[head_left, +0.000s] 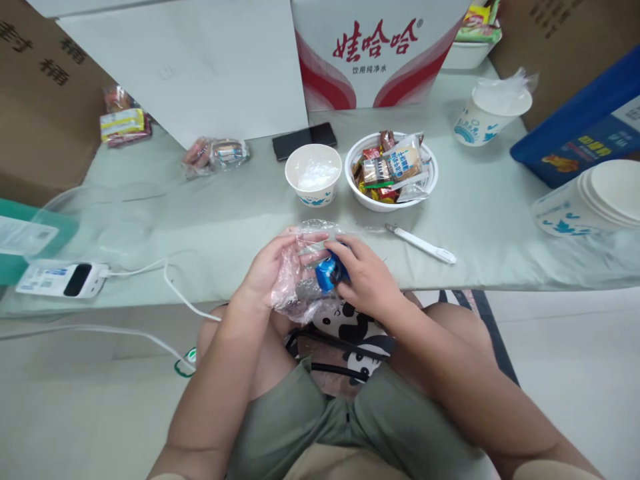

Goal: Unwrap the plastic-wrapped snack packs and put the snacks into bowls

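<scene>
My left hand (pixel 265 267) holds a crinkled clear plastic bag (pixel 300 300), its fingers stretched out and showing through the film. Between the thumb and fingers of my right hand (pixel 367 277) is a small snack in a shiny blue wrapper (pixel 327 272), held against the bag. Both hands are over my lap at the table's front edge. Just beyond them stands a paper cup (pixel 313 193) with clear plastic inside. To its right, a white bowl (pixel 390 205) is filled with wrapped snacks. A white utility knife (pixel 423 245) lies right of my right hand.
Behind the cup lies a black phone (pixel 305 140), before large white boxes (pixel 200 67). Wrapped snacks (pixel 215 155) sit at the left. Stacked paper cups (pixel 590 200), another cup (pixel 490 113) and a blue box (pixel 575 127) stand right. A cable (pixel 185 300) from a white device (pixel 63 279) crosses the table edge.
</scene>
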The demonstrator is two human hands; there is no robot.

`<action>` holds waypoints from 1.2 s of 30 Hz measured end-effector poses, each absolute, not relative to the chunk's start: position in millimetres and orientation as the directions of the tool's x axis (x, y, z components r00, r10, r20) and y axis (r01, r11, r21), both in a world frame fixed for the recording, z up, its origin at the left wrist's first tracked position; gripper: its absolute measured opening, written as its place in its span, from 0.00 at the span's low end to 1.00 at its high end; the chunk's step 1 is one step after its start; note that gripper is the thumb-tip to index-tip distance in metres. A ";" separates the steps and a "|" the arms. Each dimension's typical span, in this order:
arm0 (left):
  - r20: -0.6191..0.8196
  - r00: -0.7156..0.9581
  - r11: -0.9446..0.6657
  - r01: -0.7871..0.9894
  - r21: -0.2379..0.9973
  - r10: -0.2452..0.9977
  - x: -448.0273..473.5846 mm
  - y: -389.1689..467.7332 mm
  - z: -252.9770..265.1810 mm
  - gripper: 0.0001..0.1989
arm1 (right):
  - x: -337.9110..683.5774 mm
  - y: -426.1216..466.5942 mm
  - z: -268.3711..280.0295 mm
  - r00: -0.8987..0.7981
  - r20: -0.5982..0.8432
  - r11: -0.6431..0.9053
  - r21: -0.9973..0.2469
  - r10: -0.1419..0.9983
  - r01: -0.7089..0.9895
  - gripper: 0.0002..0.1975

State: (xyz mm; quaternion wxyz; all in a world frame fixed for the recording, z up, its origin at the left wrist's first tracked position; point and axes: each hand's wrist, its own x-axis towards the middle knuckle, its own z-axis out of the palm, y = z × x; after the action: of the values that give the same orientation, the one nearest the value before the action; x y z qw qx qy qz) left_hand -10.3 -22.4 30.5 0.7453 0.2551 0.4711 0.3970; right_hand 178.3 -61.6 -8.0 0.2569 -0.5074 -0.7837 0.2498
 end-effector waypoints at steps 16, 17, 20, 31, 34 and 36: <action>-0.418 0.423 0.578 -0.393 0.715 0.804 -3.6 -21.9 33.9 0.20 | 186.0 -68.7 -18.4 -0.205 -0.095 -0.103 -0.994 0.974 -0.031 0.34; -0.406 0.422 0.567 -0.393 0.724 0.811 -5.5 -21.0 35.5 0.22 | 186.0 -70.3 -17.7 -0.179 -0.117 -0.128 -0.990 0.977 -0.054 0.33; -0.393 0.388 0.537 -0.402 0.741 0.833 -13.9 -17.7 38.8 0.25 | 185.8 -72.9 -16.9 -0.142 -0.187 -0.206 -0.970 0.972 -0.132 0.32; 0.094 -0.029 -0.088 0.172 0.981 0.995 -32.3 -33.1 28.3 0.10 | 199.0 -60.8 17.1 0.198 -0.269 -0.239 -0.957 0.942 -0.166 0.31; 0.093 0.017 -0.094 0.201 0.975 0.996 -31.3 -32.8 31.2 0.10 | 225.6 -32.6 56.4 0.186 -0.127 -0.167 -0.962 0.974 0.216 0.29; 0.100 0.040 -0.106 0.212 0.972 0.994 -29.2 -31.2 32.6 0.10 | 239.1 -2.3 86.8 0.088 0.047 -0.015 -0.805 0.995 0.593 0.26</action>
State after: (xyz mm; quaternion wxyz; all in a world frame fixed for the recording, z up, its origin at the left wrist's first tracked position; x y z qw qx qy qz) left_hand -29.2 -31.2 32.6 0.4240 0.5832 0.5168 0.4614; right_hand 239.1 -2.3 86.8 0.3471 -0.6508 -0.6101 0.2896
